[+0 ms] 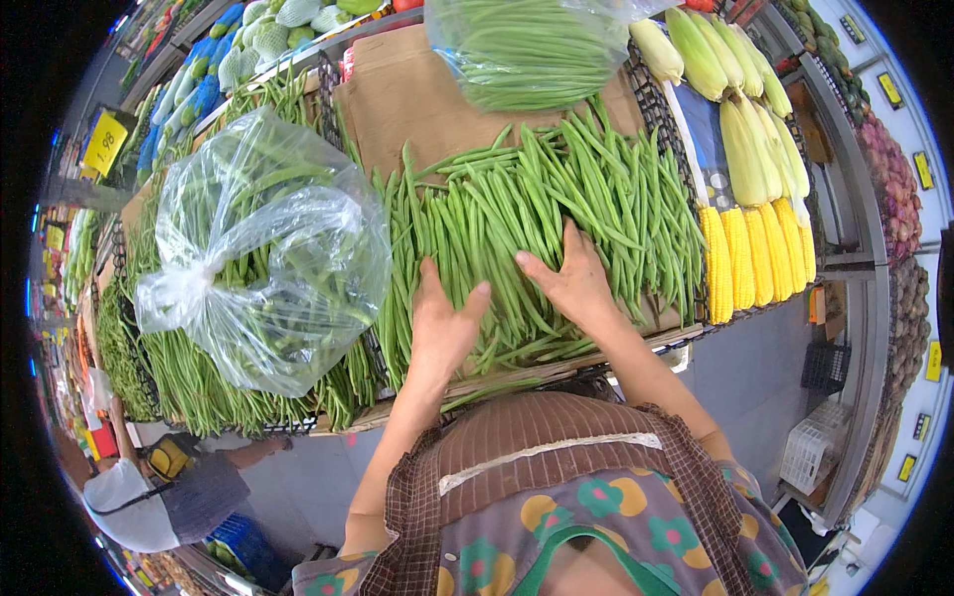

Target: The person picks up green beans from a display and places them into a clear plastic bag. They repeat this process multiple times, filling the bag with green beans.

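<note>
A broad layer of loose green beans lies in front of me, most of them side by side and pointing away. My left hand touches the near left part of the layer, thumb spread from the index finger. To its right, my right hand rests among the beans with thumb and index finger apart. Between the two hands runs a strip of beans. Some fingertips are hidden in the pile. Beyond it, a clear plastic bag full of green beans lies on brown cardboard.
At left, a knotted plastic bag of greens sits on long beans. Husked corn cobs and corn in husks border the right. A wooden edge runs before my apron. Another person is at lower left.
</note>
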The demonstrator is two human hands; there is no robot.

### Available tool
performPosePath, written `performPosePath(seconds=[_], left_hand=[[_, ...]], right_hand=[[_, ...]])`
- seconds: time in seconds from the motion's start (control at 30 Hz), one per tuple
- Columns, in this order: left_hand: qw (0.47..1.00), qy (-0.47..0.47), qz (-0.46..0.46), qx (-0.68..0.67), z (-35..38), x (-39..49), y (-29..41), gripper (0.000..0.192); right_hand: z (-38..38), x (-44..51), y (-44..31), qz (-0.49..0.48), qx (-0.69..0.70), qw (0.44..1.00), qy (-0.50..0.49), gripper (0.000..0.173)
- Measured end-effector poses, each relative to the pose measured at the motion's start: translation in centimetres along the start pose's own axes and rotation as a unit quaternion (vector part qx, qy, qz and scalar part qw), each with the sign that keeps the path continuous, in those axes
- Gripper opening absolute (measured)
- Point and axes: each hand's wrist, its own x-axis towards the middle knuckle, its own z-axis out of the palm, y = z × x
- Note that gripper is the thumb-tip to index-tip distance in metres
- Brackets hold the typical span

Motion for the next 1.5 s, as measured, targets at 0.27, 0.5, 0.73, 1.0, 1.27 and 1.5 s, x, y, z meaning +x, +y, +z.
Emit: performPosePath(seconds=[0.27,0.5,0.73,1.0,1.27,1.5], left_hand=[[0.999,0.026,0.003,-0.02,0.0,-0.1,1.5,0.084],[1.0,-0.013,-0.016,0.018,-0.6,-0.3,1.7,0.081],[0.987,0.035,-0.082,-0.136,-0.8,0.0,1.5,0.083],[0.94,0.019,-0.173,-0.292,-0.8,1.3,3.6,0.096],[0.935,-0.167,0.093,-0.298,-4.2,-0.9,5.3,0.098],[0.869,-0.284,0.046,-0.403,-0.8,2.0,1.0,0.092]], right_hand=[[-1.1,1.6,0.3,0.043,0.118,0.989,-0.081,0.092],[-0.2,1.9,-0.7,0.023,0.044,0.996,-0.074,0.104],[-1.4,2.7,-1.0,0.143,0.342,0.894,-0.25,0.079],[-1.3,3.2,-2.5,0.204,0.44,0.841,-0.239,0.079],[-4.9,1.0,-0.3,-0.052,0.448,0.854,-0.259,0.085],[-2.8,1.8,1.9,-0.204,0.292,0.878,-0.319,0.094]])
